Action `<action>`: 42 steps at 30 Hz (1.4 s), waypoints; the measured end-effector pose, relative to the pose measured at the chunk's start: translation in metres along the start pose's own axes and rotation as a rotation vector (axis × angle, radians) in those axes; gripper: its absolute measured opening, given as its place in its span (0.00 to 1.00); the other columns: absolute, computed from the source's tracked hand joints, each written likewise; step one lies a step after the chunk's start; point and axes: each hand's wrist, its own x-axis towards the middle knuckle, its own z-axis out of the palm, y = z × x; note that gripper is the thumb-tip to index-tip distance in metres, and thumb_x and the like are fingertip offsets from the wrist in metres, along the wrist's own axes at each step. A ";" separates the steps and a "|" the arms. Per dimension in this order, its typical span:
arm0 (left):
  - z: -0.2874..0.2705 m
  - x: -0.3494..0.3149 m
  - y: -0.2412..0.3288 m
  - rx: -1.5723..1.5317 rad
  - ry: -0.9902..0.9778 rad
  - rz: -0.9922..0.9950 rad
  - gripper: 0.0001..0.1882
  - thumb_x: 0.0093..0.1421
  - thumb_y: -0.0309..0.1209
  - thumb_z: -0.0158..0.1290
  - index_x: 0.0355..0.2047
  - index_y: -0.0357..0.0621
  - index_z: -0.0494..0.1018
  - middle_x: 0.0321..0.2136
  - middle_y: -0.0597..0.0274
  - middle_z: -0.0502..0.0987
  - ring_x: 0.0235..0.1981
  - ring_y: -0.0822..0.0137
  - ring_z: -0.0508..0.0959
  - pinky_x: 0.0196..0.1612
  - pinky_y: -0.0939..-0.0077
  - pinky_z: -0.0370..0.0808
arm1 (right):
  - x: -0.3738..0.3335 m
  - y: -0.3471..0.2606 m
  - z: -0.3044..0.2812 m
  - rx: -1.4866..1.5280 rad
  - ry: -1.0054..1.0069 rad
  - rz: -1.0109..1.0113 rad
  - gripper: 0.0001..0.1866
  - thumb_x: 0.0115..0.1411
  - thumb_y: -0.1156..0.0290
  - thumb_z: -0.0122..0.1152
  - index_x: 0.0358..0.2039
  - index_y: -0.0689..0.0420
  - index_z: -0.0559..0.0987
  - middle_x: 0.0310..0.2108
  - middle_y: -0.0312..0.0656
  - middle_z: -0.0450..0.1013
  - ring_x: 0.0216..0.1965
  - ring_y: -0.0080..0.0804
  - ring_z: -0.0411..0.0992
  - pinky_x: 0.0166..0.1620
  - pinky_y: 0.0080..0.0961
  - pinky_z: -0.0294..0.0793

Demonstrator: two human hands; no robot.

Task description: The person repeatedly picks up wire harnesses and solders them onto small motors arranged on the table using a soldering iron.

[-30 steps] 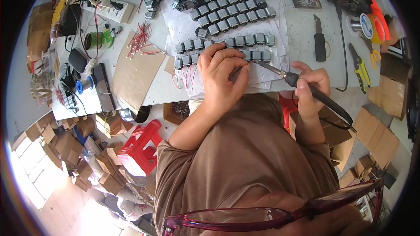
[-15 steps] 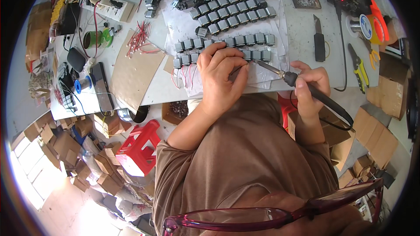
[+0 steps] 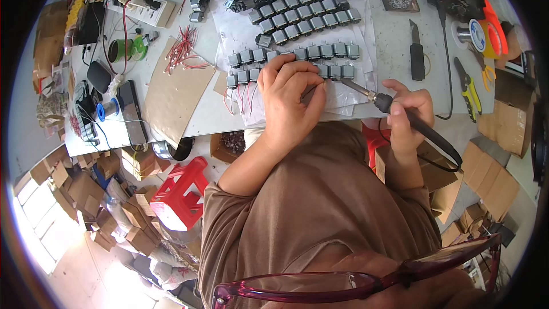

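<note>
My right hand (image 3: 409, 115) grips a black-handled soldering iron (image 3: 382, 102), its metal tip pointing left toward the near row of small grey motors (image 3: 347, 72). Curled over the middle of that row is my left hand (image 3: 293, 94), thumb and fingers closed together; what they pinch is too small or hidden to make out. A second row of motors (image 3: 340, 50) runs just behind, partly covered by my fingertips. Thin red wires (image 3: 250, 96) hang from the motors at the near row's left end. Both rows lie on white sheets (image 3: 346, 103).
More motors (image 3: 303, 14) stand in rows at the back. A bundle of red wires (image 3: 182, 50) lies on brown cardboard (image 3: 171, 100) at left. To the right are a utility knife (image 3: 417, 51), yellow-handled cutters (image 3: 469, 88) and a solder spool (image 3: 472, 35). A red stool (image 3: 183, 194) stands below.
The soldering iron's tip has shifted slightly to the right, away from my left fingertips. My left hand stays nearly in place over the motors.
</note>
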 end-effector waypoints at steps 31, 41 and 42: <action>0.005 0.007 0.011 0.029 -0.020 0.091 0.06 0.41 0.24 0.57 0.22 0.45 0.73 0.33 0.64 0.73 0.46 0.53 0.64 0.49 0.61 0.59 | -0.006 0.004 -0.010 0.061 0.074 0.010 0.06 0.52 0.77 0.53 0.27 0.59 0.65 0.14 0.29 0.59 0.16 0.15 0.57 0.48 0.48 0.66; 0.006 0.008 0.011 0.026 -0.067 0.032 0.05 0.41 0.24 0.56 0.21 0.44 0.73 0.33 0.65 0.73 0.46 0.53 0.64 0.49 0.60 0.59 | -0.010 0.011 -0.012 0.052 0.042 0.019 0.06 0.50 0.80 0.53 0.27 0.59 0.65 0.20 0.35 0.63 0.21 0.17 0.60 0.49 0.49 0.66; 0.006 0.008 0.011 0.025 -0.070 0.030 0.05 0.41 0.24 0.56 0.21 0.44 0.73 0.33 0.65 0.73 0.46 0.53 0.64 0.49 0.60 0.59 | -0.009 0.010 -0.011 0.053 0.042 0.019 0.06 0.50 0.80 0.53 0.27 0.59 0.65 0.20 0.35 0.63 0.21 0.17 0.60 0.49 0.49 0.66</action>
